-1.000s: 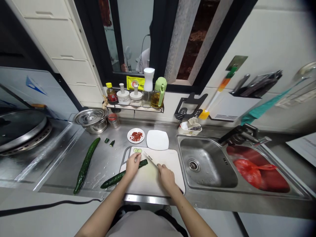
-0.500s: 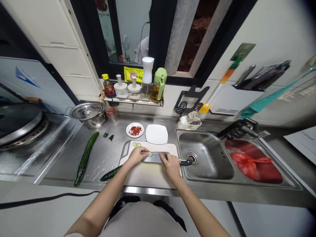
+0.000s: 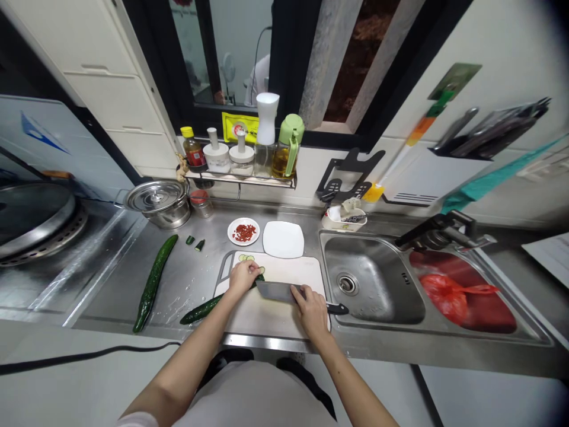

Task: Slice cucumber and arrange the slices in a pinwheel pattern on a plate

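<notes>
My left hand (image 3: 243, 279) is closed over the cutting board (image 3: 284, 317), with a thin cucumber slice (image 3: 262, 270) pinched at its fingertips. A partly cut cucumber (image 3: 202, 311) runs under that hand, its dark end poking out beside the fingers. My right hand (image 3: 310, 305) grips a kitchen knife (image 3: 274, 291) where blade and handle meet; the black handle sticks out to the right. The blade lies just right of the cucumber's cut end. A few pale cucumber slices (image 3: 246, 258) rest at the board's upper left.
Left on the counter are a whole cucumber (image 3: 153, 287) and two cut-off ends (image 3: 200, 245). Behind the board stand a plate of chopped red pieces (image 3: 244, 232) and a white square plate (image 3: 283, 239). At right is the sink (image 3: 377, 284); a lidded pot (image 3: 162, 204) stands back left.
My left hand has moved slightly left and up, lifting a slice away from the blade. The knife has shifted toward me and right, tilting, in my right hand.
</notes>
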Available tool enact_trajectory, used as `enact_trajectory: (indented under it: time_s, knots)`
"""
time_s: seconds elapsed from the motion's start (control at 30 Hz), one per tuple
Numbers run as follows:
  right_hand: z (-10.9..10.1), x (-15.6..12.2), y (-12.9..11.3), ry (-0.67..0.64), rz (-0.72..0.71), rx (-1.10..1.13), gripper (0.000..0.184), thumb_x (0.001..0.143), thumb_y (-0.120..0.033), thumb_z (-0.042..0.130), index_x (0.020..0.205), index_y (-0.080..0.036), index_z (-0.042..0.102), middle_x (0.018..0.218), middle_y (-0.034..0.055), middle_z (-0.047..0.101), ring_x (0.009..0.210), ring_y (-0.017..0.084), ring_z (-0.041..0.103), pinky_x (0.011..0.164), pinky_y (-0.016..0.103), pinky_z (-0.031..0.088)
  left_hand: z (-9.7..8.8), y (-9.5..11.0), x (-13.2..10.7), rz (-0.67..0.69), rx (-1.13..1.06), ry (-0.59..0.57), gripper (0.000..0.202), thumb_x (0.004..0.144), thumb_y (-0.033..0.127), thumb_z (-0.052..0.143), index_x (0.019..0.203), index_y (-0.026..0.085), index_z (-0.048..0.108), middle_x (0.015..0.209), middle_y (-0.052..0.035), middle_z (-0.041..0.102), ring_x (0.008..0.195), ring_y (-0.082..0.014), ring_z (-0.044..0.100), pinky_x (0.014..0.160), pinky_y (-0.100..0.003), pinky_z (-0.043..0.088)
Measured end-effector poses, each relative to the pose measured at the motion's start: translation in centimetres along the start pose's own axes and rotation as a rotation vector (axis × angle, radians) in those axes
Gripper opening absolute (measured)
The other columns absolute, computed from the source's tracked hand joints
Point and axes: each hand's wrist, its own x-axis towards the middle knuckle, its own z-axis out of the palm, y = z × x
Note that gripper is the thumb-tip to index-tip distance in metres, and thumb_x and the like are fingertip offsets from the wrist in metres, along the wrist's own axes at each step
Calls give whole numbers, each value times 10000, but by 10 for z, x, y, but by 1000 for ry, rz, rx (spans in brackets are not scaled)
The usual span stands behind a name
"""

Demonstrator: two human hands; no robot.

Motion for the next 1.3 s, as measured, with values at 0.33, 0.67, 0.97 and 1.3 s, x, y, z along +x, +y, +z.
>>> enact_trajectory:
  time_s: [0.33,0.67,0.97,1.3]
  knots:
    - [5,-6,2,68,48,64,394,884,-153,507,1240,-270,629,1080,83,581,808,166,485,742,301,321,1,-13,39,-148,244,64,171,827,368,610,873,261,735,1011,-47,721,994,-227,603,844,-321,389]
    - [4,-5,4,46,78,91,370,895,-171,500,1224,-269,638,1068,73,587,778,154,469,731,287,299,6,-16,51,-108,287,49,190,838,335,575,914,255,730,1055,-65,704,1025,-245,576,866,-344,364]
    - [1,1,-2,-14,149,185,380,893,-188,473,1230,-251,636,1078,86,586,804,162,504,743,294,331,7,-16,49,-38,275,122,190,844,348,578,889,230,720,1019,-104,689,1018,-277,555,891,-402,340]
    - [5,13,-2,-21,448,660,368,930,-348,354,990,-143,654,875,76,581,766,181,569,729,284,442,-7,-33,5,38,134,183,232,901,313,504,959,236,714,978,-69,670,972,-228,568,873,-338,407]
